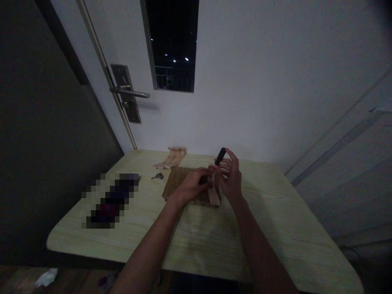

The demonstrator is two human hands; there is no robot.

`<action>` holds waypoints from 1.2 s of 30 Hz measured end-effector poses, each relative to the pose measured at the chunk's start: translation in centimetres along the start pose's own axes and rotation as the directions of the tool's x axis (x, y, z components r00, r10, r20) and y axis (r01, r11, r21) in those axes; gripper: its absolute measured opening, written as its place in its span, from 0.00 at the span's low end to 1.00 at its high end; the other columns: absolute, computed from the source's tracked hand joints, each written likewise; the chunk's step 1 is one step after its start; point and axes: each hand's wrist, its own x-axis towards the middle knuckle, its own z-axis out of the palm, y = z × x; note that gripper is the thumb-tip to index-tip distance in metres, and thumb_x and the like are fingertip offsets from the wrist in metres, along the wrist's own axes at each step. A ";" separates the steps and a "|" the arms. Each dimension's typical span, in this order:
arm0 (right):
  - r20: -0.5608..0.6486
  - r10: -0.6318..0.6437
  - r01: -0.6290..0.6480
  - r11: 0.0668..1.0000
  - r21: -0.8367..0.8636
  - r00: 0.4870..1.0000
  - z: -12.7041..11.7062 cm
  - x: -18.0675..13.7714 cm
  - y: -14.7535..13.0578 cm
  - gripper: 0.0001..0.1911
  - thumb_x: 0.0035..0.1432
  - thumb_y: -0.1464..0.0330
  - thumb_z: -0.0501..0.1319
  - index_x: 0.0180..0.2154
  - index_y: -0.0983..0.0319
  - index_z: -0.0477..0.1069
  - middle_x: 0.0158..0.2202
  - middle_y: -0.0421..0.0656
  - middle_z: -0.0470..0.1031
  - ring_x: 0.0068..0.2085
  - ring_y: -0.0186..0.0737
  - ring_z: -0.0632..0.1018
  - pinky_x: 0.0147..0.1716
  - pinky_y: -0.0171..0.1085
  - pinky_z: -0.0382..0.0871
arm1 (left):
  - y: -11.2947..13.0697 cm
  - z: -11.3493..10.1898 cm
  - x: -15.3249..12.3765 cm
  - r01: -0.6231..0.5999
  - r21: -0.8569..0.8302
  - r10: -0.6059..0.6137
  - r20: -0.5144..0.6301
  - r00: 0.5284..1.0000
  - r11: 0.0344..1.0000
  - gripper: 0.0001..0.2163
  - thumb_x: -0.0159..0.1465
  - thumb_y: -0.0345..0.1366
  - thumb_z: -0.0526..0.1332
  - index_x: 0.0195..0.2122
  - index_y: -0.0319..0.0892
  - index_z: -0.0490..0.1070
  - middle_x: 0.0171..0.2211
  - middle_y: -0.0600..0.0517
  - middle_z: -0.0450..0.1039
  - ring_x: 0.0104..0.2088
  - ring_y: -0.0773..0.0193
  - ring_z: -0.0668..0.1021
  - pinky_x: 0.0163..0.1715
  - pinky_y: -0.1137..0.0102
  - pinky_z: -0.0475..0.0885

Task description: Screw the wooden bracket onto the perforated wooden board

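My right hand [232, 177] grips a screwdriver with a black handle [220, 156], tilted with its tip pointing down at a light wooden strip [214, 197]. The strip lies on a piece of brown cardboard [176, 179]. My left hand [193, 183] rests over the cardboard, its fingers closed on the wooden strip near the screwdriver's tip. Whatever sits under the tip is too small to make out. Left of the cardboard is a small pile of dark screws [158, 176].
Several light wooden pieces [173, 158] lie at the back of the pale table [260, 228]. A pixelated dark item [113, 200] is on the left. Behind the table stands a white door with a metal handle [131, 93] and a narrow window [173, 45].
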 end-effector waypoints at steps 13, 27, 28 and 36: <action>-0.050 -0.001 -0.002 0.998 -0.066 0.999 0.0 0.2 -0.1 0.30 0.57 0.64 0.60 0.59 0.51 0.54 0.45 0.45 0.70 0.34 0.35 0.77 0.28 0.35 0.78 | -0.5 0.2 0.0 0.017 -0.001 -0.017 -0.011 1.000 1.000 0.14 0.58 0.34 0.64 0.45 0.42 0.74 0.50 0.45 0.72 0.51 0.57 0.73 0.55 0.61 0.64; -0.049 -0.007 0.006 0.999 -0.036 0.999 0.1 0.1 0.2 0.31 0.57 0.64 0.59 0.60 0.52 0.52 0.43 0.44 0.72 0.36 0.36 0.77 0.29 0.34 0.77 | 0.1 0.0 0.0 0.005 -0.003 -0.005 -0.001 1.000 1.000 0.14 0.57 0.34 0.64 0.45 0.41 0.74 0.49 0.45 0.73 0.50 0.57 0.73 0.53 0.63 0.66; -0.048 -0.013 0.010 0.999 -0.048 0.999 0.0 0.2 0.2 0.31 0.57 0.64 0.59 0.60 0.52 0.52 0.43 0.44 0.71 0.35 0.35 0.77 0.29 0.34 0.77 | 0.1 0.0 0.1 0.001 -0.004 -0.001 0.002 1.000 1.000 0.13 0.58 0.34 0.64 0.45 0.41 0.74 0.49 0.45 0.73 0.50 0.57 0.73 0.53 0.63 0.66; -0.027 -0.009 0.006 0.997 -0.081 1.000 -0.1 0.3 -0.1 0.29 0.58 0.63 0.58 0.60 0.51 0.54 0.44 0.44 0.69 0.34 0.34 0.76 0.29 0.34 0.78 | 0.0 0.0 0.1 0.008 0.001 -0.008 0.012 1.000 1.000 0.13 0.57 0.34 0.64 0.45 0.42 0.74 0.49 0.46 0.73 0.50 0.57 0.73 0.53 0.61 0.66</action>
